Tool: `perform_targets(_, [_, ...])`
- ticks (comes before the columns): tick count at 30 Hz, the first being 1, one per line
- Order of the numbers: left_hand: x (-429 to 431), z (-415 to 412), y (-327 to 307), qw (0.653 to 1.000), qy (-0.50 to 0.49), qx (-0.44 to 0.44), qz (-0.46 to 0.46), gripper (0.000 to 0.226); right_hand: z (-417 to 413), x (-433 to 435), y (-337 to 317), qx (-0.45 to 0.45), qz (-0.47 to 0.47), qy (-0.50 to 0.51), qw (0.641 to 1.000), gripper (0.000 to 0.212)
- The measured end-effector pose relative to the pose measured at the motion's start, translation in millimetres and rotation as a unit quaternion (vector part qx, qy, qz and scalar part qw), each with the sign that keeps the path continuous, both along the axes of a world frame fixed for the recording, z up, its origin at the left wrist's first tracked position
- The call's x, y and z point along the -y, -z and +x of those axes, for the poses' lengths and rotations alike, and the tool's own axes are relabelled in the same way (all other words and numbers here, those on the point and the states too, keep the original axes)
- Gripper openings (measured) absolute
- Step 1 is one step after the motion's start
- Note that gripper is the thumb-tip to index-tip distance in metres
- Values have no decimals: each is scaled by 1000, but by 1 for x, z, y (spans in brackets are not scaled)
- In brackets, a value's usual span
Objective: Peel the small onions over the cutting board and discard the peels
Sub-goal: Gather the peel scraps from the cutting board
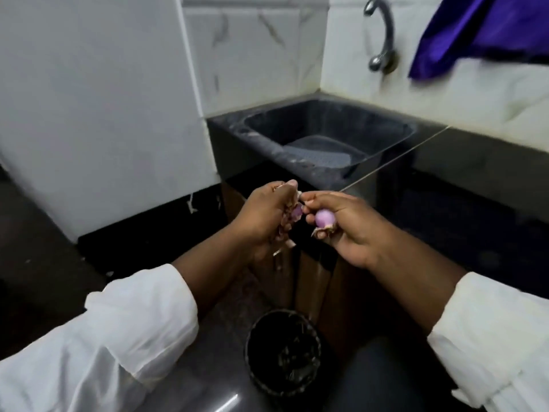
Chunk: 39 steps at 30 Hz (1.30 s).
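A small onion (pixel 322 218) is held in the right hand (pixel 350 230), pinched between thumb and curled fingers. Its skin is seen as smooth, glossy and pale purple; dry root threads and a scrap of papery peel are noted at its lower end.

The left hand (pixel 264 217) is just beside it, fingers clamped together on a bunch of peels (pixel 292 217), brownish and purple, some hanging below the palm. Both hands are held in the air, above a round black bin (pixel 249 350) on the floor; peel scraps are visible inside it. White sleeves are worn on both arms.

On the far side, a dark sink (pixel 297 120) is set in the dark surface (pixel 481 165), with a metal tap (pixel 384 34) on the tiled wall and a purple cloth (pixel 475 31) at the far right.
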State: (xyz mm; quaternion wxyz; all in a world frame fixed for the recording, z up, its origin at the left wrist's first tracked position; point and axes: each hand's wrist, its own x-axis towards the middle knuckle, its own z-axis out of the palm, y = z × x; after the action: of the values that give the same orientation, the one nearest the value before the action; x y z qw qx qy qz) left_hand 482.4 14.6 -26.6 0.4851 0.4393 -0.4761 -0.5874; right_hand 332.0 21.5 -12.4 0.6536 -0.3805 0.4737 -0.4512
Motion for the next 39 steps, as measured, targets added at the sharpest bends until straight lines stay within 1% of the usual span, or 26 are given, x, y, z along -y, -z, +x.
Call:
perform_targets(3, [1, 33, 49, 998, -45, 13, 36, 35, 39, 8, 51, 7, 47, -17, 999, 20])
perform_targets(6, [1, 43, 98, 994, -74, 39, 68, 35, 58, 13, 103, -1, 105, -9, 994, 20])
perform_targets(8, [3, 45, 143, 990, -89, 46, 102, 36, 62, 16, 141, -26, 137, -7, 990, 20])
perform_targets(11, [1, 38, 205, 978, -101, 32, 181, 31, 60, 17, 195, -68, 180, -11, 981, 19])
perform_targets(12, [-1, 33, 223, 974, -101, 40, 201, 31, 58, 17, 211, -85, 195, -12, 977, 20])
perform_targets(15, [-4, 27, 275, 957, -117, 81, 254, 43, 50, 15, 250, -145, 238, -16, 960, 20])
perform_targets(18, [-4, 18, 323, 939, -108, 68, 318, 53, 38, 16, 278, -178, 280, -17, 943, 20])
perform_targets(20, [-4, 15, 345, 926, -106, 56, 358, 61, 33, 17, 291, -180, 300, -15, 937, 20])
perform_targets(22, [0, 12, 368, 917, -121, 44, 378, 62, 31, 19, 303, -184, 311, -13, 932, 21])
perform_targets(24, [1, 8, 383, 904, -87, 15, 417, 59, 31, 20, 312, -197, 315, -13, 928, 22])
perform_targets(25, [2, 9, 414, 902, -84, -8, 423, 64, 31, 20, 316, -200, 317, -11, 927, 22])
perform_targets(26, [2, 10, 437, 901, -79, -3, 426, 74, 31, 19, 319, -200, 317, -9, 927, 22])
perform_targets(27, [3, 10, 447, 896, -80, 5, 436, 80, 30, 19, 321, -199, 316, -7, 927, 21])
perform_targets(28, [3, 12, 440, 892, -90, -10, 444, 82, 29, 19, 322, -197, 316, -5, 928, 20])
perform_targets(29, [4, 7, 416, 878, -101, -34, 466, 77, 28, 19, 323, -194, 316, -3, 928, 19])
perform_targets(30, [3, 4, 388, 880, -95, -13, 465, 71, 27, 19, 324, -191, 317, 1, 929, 19])
perform_targets(31, [1, 4, 376, 888, -110, 11, 447, 61, 26, 18, 325, -189, 318, 6, 929, 20])
perform_targets(32, [-1, 4, 371, 900, -110, 57, 418, 51, 24, 18, 326, -190, 316, 10, 929, 21])
perform_targets(34, [-3, 8, 375, 918, -89, 197, 332, 36, 22, 17, 329, -203, 307, 12, 930, 21])
perform_targets(36, [-7, 8, 376, 905, -86, 271, 315, 26, 21, 16, 330, -223, 287, 19, 931, 21])
perform_targets(38, [-8, 3, 363, 892, -103, 352, 263, 8, 20, 16, 329, -244, 267, 27, 932, 21])
perform_targets(39, [-9, -1, 353, 888, -108, 385, 226, 14, 20, 16, 328, -253, 258, 30, 932, 20])
